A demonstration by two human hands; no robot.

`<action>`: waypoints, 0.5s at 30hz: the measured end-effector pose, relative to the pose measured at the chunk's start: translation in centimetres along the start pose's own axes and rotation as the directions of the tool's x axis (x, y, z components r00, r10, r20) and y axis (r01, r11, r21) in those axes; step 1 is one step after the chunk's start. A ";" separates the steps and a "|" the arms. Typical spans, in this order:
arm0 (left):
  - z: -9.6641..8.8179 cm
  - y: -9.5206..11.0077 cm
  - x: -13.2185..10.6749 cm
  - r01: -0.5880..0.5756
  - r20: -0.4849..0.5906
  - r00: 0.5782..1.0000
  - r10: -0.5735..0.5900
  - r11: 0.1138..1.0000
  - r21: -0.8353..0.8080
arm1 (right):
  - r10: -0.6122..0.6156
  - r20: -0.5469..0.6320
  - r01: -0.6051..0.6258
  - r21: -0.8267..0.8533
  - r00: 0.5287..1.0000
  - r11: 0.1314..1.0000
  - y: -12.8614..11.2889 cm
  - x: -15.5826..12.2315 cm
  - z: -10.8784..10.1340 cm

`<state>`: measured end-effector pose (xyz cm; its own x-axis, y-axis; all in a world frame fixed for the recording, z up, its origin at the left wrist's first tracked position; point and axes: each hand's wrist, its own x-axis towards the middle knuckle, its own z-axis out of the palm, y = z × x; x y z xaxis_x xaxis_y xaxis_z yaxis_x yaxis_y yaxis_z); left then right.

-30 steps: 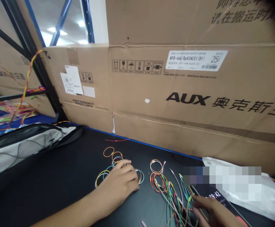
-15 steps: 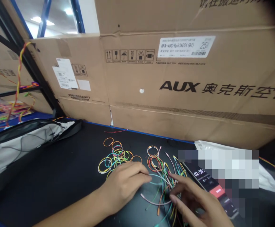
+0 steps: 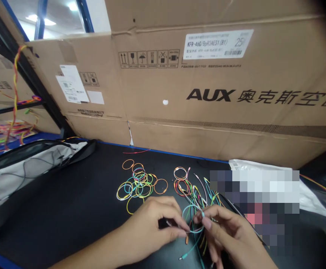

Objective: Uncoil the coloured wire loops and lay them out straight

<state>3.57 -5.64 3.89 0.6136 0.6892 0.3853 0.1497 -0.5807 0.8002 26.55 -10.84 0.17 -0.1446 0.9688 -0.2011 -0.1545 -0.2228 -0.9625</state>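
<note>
A light-blue wire cable loop [image 3: 183, 213] is held up between both hands, above the loose cables. My right hand [image 3: 230, 228] pinches it between thumb and index finger, at its right side where the connector sits. The fingertips of my left hand [image 3: 163, 220] are closed on the loop's lower left edge. Beneath and behind the hands lies a tangle of loose coloured wire cables [image 3: 204, 186], partly hidden by my right hand. A teal cable end [image 3: 183, 257] sticks out below the hands. Further left lies a cluster of closed coloured cable loops [image 3: 144, 189].
A cardboard box wall [image 3: 151, 89] stands behind the black table [image 3: 81, 194]. At left lies a grey and black bag [image 3: 28, 168]. A white plastic bag [image 3: 314, 198] is on the right, beside a blurred patch. One straight red cable [image 3: 136, 152] lies near the back edge.
My left hand has moved right and down to the light-blue cable. The cable now forms a rounded loop, with my right thumb and index finger closed on it. The view has shifted slightly.
</note>
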 end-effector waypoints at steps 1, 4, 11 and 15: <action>0.0 0.1 -0.2 -0.022 -0.012 1.000 0.022 1.000 -0.002 | -0.010 -0.006 0.010 0.008 1.000 1.000 -0.1 0.1 -0.1; -0.2 0.3 -0.3 -0.089 -0.147 0.985 0.092 0.996 0.025 | -0.039 -0.014 0.039 0.022 0.999 0.999 -0.2 0.4 -0.5; 0.9 0.1 -0.4 -0.230 -0.142 0.958 0.250 0.963 0.140 | -0.068 0.020 0.070 -0.106 0.997 0.992 0.8 -0.4 0.5; 2.3 -0.6 -0.8 -0.241 -0.100 0.962 0.254 0.963 0.119 | -0.217 0.001 0.210 -0.248 0.976 0.946 0.2 -1.7 1.3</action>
<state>4.74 -6.87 2.07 0.5507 0.5592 0.6197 0.0884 -0.7774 0.6228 25.48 -12.64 0.60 -0.1081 0.9941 0.0128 0.0659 0.0200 -0.9976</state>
